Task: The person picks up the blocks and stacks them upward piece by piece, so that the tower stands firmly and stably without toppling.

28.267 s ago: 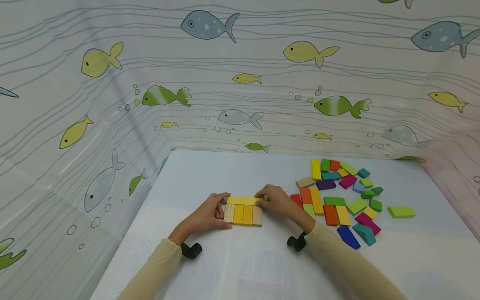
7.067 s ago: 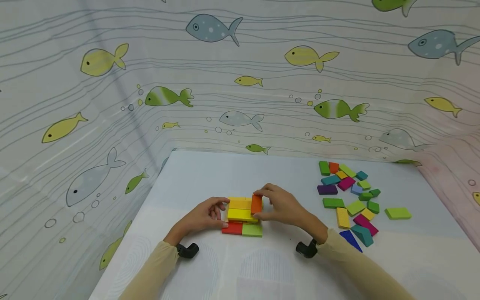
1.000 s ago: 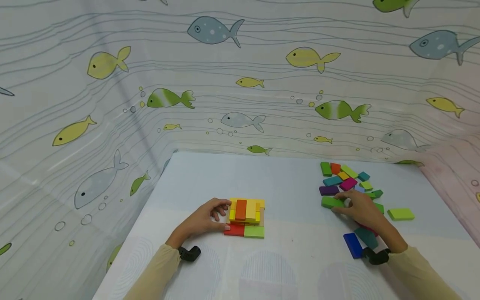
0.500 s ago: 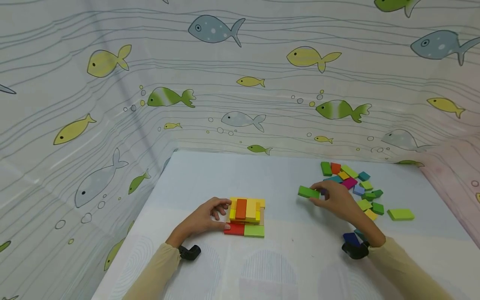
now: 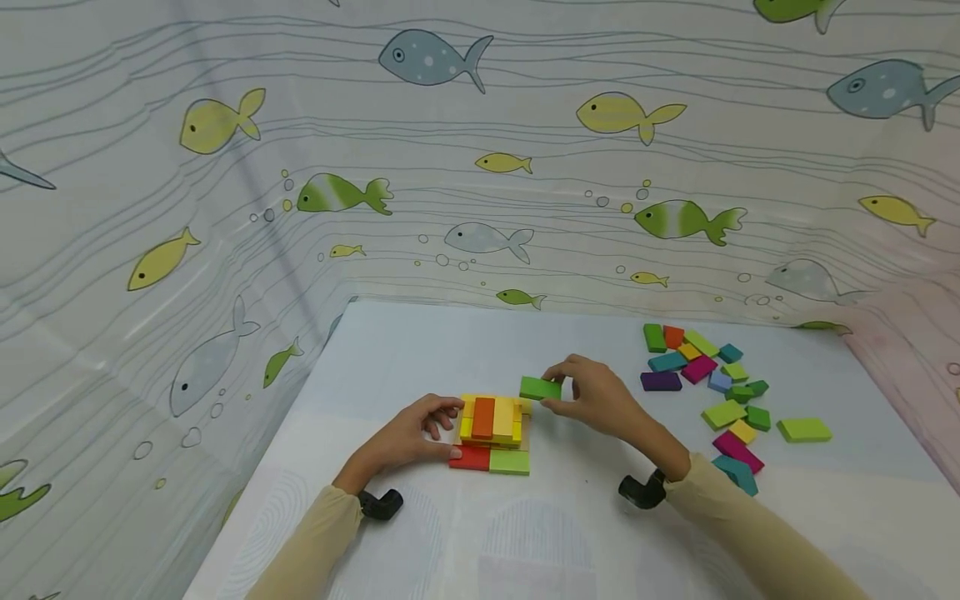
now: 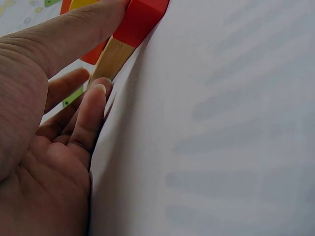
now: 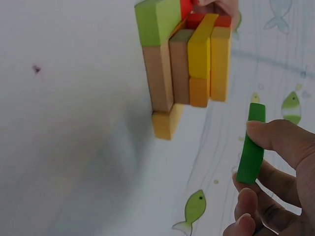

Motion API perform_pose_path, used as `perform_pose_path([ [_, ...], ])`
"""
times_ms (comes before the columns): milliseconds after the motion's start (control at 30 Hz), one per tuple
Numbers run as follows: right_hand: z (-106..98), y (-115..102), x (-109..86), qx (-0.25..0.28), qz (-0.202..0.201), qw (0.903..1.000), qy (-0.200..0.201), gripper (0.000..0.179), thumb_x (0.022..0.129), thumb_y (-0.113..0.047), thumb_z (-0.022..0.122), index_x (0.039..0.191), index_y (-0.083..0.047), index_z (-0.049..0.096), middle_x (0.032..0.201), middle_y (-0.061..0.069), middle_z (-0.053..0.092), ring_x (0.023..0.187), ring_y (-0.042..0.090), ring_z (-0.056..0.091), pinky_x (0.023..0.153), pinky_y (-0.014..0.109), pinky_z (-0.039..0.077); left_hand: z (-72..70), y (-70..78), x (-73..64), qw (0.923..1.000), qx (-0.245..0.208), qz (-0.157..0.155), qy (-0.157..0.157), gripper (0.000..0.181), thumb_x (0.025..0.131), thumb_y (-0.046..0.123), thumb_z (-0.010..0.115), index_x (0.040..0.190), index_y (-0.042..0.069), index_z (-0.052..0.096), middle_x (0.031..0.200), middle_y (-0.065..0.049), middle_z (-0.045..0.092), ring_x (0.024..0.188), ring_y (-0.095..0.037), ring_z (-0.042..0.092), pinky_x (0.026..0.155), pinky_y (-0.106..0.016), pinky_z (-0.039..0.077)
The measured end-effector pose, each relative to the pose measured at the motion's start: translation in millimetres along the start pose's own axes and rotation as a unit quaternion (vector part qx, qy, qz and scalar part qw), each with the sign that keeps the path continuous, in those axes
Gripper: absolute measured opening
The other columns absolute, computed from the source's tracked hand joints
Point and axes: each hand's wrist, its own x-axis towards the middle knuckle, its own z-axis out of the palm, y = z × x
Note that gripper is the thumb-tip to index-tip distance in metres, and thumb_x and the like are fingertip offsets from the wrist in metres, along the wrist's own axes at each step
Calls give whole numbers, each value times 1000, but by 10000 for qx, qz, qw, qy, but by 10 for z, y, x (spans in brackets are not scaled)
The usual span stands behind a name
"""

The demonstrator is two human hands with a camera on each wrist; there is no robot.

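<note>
My right hand (image 5: 603, 400) pinches a green rectangular block (image 5: 540, 388) between thumb and fingers. It hangs just off the upper right corner of a low block stack, raised above the table. On top of that stack lie an orange block (image 5: 483, 418) and a pale yellow block (image 5: 503, 418), over yellow and bare-wood layers. At the front edge are a red block (image 5: 471, 457) and a light green block (image 5: 509, 462). My left hand (image 5: 408, 437) rests at the stack's left side, its thumb touching the red block (image 6: 142, 19), the other fingers loosely bent.
Loose coloured blocks lie scattered on the table's right, among them a purple block (image 5: 661, 382), a magenta block (image 5: 738, 451), a teal block (image 5: 737, 473) and a light green block (image 5: 804, 430). A fish-patterned sheet (image 5: 420, 275) rises behind the white table (image 5: 420, 350).
My right hand has lifted the green block from the loose blocks and carried it left to the stack. Earlier, the orange and pale yellow blocks came onto the top. My left hand stays put.
</note>
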Motion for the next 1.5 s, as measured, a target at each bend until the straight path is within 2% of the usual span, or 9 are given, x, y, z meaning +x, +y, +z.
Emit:
perform_pose_path([
  [200, 177, -229, 130, -20, -238, 9996, -130, 34, 83, -31, 88, 111, -16, 77, 94, -7, 64, 75, 12, 52, 65, 26, 49, -8, 23, 8, 10000, 33, -16, -10, 75, 82, 35, 90, 146, 22, 53, 127, 1, 56, 98, -19, 57, 86, -30, 51],
  [433, 348, -366, 206, -57, -293, 9987, -411, 34, 85, -33, 87, 111, -15, 77, 96, -6, 64, 82, 15, 59, 70, 27, 50, -6, 7, 15, 10000, 27, -37, -27, 75, 82, 36, 89, 146, 24, 53, 127, 1, 56, 97, -19, 57, 86, -29, 51],
  [833, 436, -390, 224, -16, -262, 9992, -309, 32, 85, -31, 86, 110, -14, 76, 99, -4, 65, 88, 15, 60, 78, 32, 52, -1, -7, 12, 10000, 36, 43, -25, 74, 82, 34, 90, 145, 22, 54, 126, 1, 56, 99, -19, 57, 85, -29, 51],
  [967, 446, -381, 214, 75, -275, 9993, -261, 35, 86, -35, 85, 113, -15, 76, 101, -3, 65, 87, 15, 60, 76, 30, 51, 3, -2, 10, 10000, 44, 33, -36, 74, 82, 35, 89, 146, 22, 53, 127, 1, 56, 98, -20, 57, 86, -29, 51],
  [1067, 424, -350, 203, 148, -242, 9994, -182, 42, 89, -42, 81, 119, -13, 74, 105, 1, 67, 81, 14, 58, 70, 29, 50, 3, -2, 9, 10000, 17, 32, -33, 75, 82, 35, 89, 146, 23, 53, 127, 1, 56, 98, -20, 57, 86, -30, 51],
  [1167, 369, -245, 198, 156, -98, 9998, -73, 46, 93, -45, 76, 124, -11, 72, 108, 6, 68, 75, 14, 55, 66, 29, 49, 2, -12, 8, 10000, 11, 58, -27, 75, 82, 35, 89, 147, 23, 53, 127, 1, 56, 98, -19, 57, 86, -30, 51],
  [1267, 288, -22, 195, 142, 124, 9998, 61, 42, 96, -41, 74, 125, -10, 72, 107, 7, 68, 75, 16, 54, 66, 31, 49, -2, -23, 4, 9999, 19, 106, -3, 74, 83, 34, 89, 146, 23, 53, 127, 1, 56, 98, -20, 57, 85, -29, 51],
  [1367, 198, 305, 161, 115, 380, 9990, 181, 35, 97, -32, 74, 123, -8, 73, 105, 7, 69, 79, 18, 57, 69, 33, 51, -6, -25, 0, 9999, 27, 160, 16, 74, 83, 34, 89, 146, 23, 53, 127, 0, 56, 97, -20, 57, 85, -30, 51],
  [1500, 41, 754, 7, 1, 762, 9969, 188, 30, 98, -26, 73, 120, -7, 73, 106, 9, 68, 84, 21, 59, 72, 35, 53, -6, -22, 4, 9999, 31, 159, -13, 74, 83, 35, 89, 146, 24, 53, 127, 1, 56, 98, -20, 57, 85, -30, 51],
])
